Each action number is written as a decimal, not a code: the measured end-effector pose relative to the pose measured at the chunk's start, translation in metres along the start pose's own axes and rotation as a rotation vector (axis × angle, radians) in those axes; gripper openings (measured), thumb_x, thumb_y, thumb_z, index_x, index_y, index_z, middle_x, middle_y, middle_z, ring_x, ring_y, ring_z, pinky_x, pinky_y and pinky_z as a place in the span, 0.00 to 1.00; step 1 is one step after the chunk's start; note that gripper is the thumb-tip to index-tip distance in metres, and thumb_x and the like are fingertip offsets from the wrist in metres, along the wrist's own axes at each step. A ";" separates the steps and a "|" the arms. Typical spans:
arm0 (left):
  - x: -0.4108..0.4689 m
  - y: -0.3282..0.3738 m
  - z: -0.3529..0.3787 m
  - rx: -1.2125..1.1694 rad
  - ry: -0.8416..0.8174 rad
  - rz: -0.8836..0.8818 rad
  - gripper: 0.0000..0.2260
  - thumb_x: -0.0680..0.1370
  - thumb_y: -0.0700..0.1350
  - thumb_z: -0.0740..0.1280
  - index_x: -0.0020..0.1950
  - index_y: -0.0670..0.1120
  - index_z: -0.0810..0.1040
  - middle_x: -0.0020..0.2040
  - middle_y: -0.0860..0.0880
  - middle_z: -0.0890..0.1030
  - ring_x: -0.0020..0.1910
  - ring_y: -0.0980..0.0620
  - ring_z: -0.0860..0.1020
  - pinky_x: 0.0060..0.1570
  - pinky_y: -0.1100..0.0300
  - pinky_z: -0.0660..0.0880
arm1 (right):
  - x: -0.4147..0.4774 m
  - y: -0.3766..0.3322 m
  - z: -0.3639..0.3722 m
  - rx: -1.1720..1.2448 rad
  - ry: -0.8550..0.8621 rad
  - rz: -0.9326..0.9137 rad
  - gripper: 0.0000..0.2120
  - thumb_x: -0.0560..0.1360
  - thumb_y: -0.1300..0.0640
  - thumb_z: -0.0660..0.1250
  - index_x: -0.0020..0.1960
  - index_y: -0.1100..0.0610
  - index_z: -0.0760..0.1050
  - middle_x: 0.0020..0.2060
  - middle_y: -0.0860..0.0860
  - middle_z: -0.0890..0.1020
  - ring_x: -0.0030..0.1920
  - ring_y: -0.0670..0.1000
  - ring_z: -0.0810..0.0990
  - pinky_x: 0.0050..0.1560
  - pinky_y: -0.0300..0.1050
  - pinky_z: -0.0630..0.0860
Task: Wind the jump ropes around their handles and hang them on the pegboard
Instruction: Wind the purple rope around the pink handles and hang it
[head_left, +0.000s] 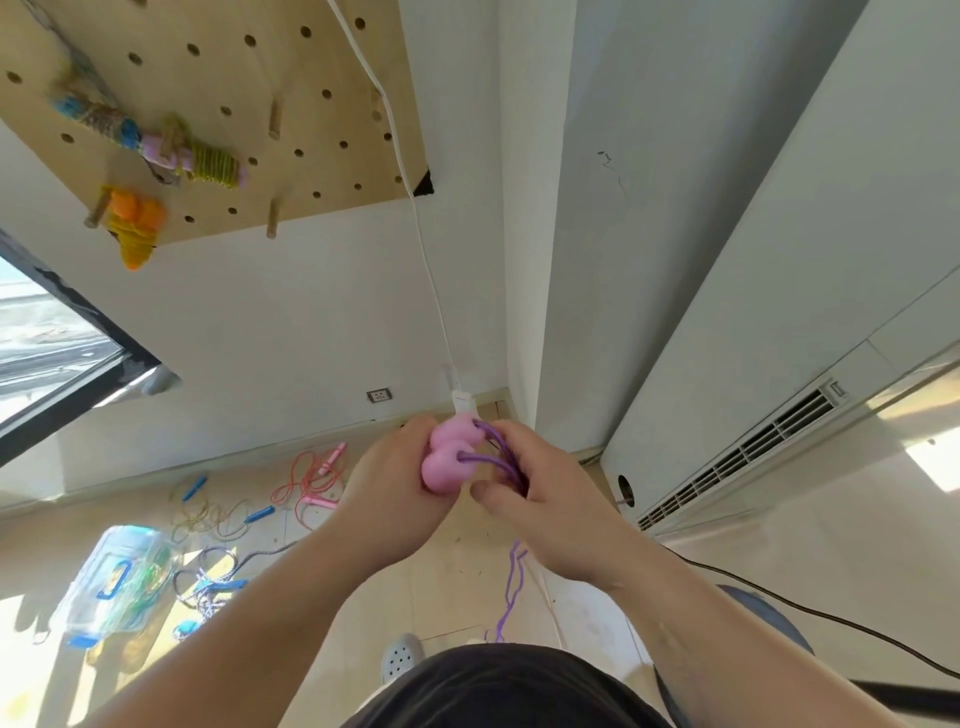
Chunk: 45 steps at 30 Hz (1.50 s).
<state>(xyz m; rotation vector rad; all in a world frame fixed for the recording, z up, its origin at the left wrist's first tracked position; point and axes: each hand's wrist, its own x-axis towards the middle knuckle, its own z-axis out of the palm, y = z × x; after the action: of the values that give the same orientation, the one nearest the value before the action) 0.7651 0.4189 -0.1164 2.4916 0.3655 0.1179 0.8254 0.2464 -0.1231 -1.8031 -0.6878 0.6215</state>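
My left hand (392, 480) grips two pink handles (449, 460) held side by side, their ends pointing up. A purple rope (498, 454) leaves both handle ends and loops into my right hand (540, 493), whose fingers curl round it. The rope's loose length (511, 587) hangs below my hands toward the floor. The wooden pegboard (291, 78) hangs on the wall at upper left. Three wound ropes hang on its pegs: a blue-handled one (96, 117), a pink-handled one with green cord (200, 158) and an orange one (135, 223).
Loose ropes lie on the floor at left: a red one with pink handles (311, 480), a yellow-green one with blue handles (218, 512) and a dark braided one (218, 582). A clear plastic box (122, 582) stands beside them. A white cord (415, 218) runs down the wall. A vent (743, 457) is at right.
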 end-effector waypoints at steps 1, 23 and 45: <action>0.000 0.002 0.001 -0.132 -0.027 -0.108 0.08 0.74 0.41 0.68 0.42 0.53 0.71 0.32 0.56 0.76 0.29 0.57 0.71 0.27 0.68 0.66 | -0.001 0.001 -0.003 0.032 -0.001 -0.002 0.08 0.80 0.48 0.66 0.58 0.41 0.76 0.36 0.48 0.77 0.36 0.43 0.71 0.41 0.48 0.73; 0.007 0.039 0.002 -1.494 0.094 -0.521 0.18 0.64 0.44 0.81 0.42 0.44 0.72 0.33 0.48 0.67 0.24 0.52 0.65 0.30 0.58 0.69 | -0.022 -0.024 0.011 -0.593 0.064 -0.073 0.12 0.86 0.46 0.49 0.53 0.47 0.70 0.38 0.46 0.77 0.39 0.53 0.76 0.42 0.52 0.74; -0.023 0.047 -0.021 -1.590 0.062 -0.298 0.11 0.81 0.29 0.54 0.50 0.42 0.71 0.49 0.36 0.83 0.56 0.37 0.83 0.48 0.49 0.83 | -0.027 -0.013 0.024 -0.133 0.142 -0.138 0.13 0.85 0.50 0.55 0.68 0.41 0.70 0.37 0.29 0.76 0.40 0.39 0.75 0.43 0.35 0.67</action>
<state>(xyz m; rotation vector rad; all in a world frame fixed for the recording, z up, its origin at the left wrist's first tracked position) 0.7502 0.3874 -0.0720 0.8594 0.4111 0.2386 0.7879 0.2460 -0.1155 -1.8830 -0.7636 0.3588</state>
